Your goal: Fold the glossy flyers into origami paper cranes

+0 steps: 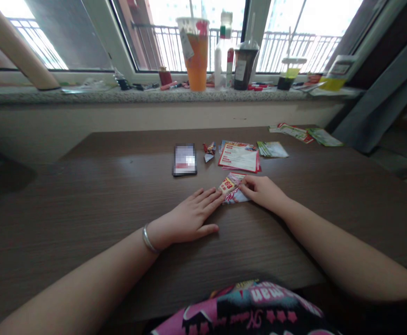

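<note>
My left hand (189, 216) lies flat on the brown table (84, 195), fingers stretched out, their tips touching the left edge of a small folded colourful paper (232, 188). My right hand (264, 191) rests on the paper's right side, with the fingers curled and pinching a fold of it. A silver bangle (148, 239) circles my left wrist.
Beyond the paper lie a stack of red-and-white leaflets (239, 157), a small folded paper figure (209, 151), a phone (184, 159) and more leaflets (272, 149) to the right. On the windowsill (119, 95) stand an orange drink cup (195, 53), a bottle (222, 51) and a dark cup (244, 65).
</note>
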Demonstrator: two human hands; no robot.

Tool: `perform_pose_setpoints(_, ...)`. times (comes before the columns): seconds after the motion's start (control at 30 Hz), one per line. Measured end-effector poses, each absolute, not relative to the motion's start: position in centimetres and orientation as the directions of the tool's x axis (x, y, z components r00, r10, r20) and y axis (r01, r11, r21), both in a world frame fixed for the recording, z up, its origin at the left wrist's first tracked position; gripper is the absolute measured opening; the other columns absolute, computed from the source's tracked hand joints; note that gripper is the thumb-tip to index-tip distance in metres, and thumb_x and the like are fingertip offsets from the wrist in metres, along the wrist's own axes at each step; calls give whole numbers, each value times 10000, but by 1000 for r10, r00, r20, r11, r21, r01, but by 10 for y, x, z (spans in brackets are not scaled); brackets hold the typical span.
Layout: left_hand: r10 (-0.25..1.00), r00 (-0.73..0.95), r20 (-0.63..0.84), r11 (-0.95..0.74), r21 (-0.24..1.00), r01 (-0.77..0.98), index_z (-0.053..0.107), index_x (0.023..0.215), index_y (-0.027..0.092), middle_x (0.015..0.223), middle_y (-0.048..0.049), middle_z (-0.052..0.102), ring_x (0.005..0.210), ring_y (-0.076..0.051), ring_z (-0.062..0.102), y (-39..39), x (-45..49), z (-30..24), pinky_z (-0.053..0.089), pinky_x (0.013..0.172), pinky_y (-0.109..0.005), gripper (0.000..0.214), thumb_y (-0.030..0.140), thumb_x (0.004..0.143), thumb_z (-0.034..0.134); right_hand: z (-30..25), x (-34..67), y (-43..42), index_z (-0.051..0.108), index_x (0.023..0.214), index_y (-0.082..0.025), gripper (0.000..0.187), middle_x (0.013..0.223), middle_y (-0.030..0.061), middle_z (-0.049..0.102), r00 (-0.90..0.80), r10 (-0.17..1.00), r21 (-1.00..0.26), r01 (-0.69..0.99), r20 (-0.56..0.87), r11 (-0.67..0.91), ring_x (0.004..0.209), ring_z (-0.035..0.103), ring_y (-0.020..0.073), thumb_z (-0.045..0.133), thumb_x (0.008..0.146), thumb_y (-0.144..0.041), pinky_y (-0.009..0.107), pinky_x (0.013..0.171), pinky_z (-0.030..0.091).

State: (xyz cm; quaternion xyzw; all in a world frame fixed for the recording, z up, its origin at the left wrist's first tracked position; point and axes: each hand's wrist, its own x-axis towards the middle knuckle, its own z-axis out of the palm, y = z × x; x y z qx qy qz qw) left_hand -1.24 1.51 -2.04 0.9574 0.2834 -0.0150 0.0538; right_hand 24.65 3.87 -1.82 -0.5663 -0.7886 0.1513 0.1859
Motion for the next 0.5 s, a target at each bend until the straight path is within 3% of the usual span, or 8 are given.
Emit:
perform_pose_setpoints(0.3, 533, 843, -68, -838, 91, 538, 93, 1529, 203, 1596, -48, 108, 1472, -256, 70, 16, -12, -21, 94, 1185, -424, 750, 620, 942, 303, -16, 242, 39, 628, 859, -213, 272, 892, 57, 707, -228, 966, -157, 957, 120, 245, 776, 621, 194, 440, 920, -399, 269, 620, 359)
perform_pose_setpoints(0.5, 520, 853, -37, -847, 102, 521, 98, 1527, 231, 1592, -40, 149, 1464, -286, 106, 15, -12, -21, 119, 1173, -460, 722, 586, 947, 341, -18, 245, 43, 629, 865, -216, 286, 917, 70, 712, -215, 971, -146, 962, 103, 229, 792, 635, 210, 435, 928, -416, 281, 614, 374)
